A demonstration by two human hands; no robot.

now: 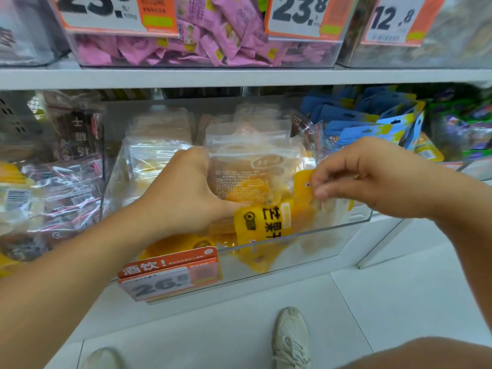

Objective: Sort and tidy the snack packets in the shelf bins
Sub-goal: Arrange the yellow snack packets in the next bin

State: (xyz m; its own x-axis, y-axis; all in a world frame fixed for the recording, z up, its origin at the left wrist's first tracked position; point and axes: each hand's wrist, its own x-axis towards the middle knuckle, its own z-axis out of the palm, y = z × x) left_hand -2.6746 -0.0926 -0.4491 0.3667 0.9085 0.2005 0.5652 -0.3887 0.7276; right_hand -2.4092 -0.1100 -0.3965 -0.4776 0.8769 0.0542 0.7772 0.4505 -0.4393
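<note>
left hand (183,190) is wrapped around a stack of clear pouches (247,166) in the bin (332,235) while the right hand (372,177) pinches a yellow packet (303,185)

Yellow packet (262,222) with black lettering lies just below the left grip; clear orange-filled pouch (247,166) within it. Pink packets (213,43) above, blue packets (372,121) beyond the right grip.

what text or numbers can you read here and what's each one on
"23." on the left price card of the pink packet bin; decimal cut off
"23.8" on the middle price card
"12.8" on the right price card
"酒饮!" and "26." on the orange tag of the clear bin; last digit blurred
"芒果" on the yellow packet
Small print on the clear pouch gripped by the left hand: unreadable
</note>
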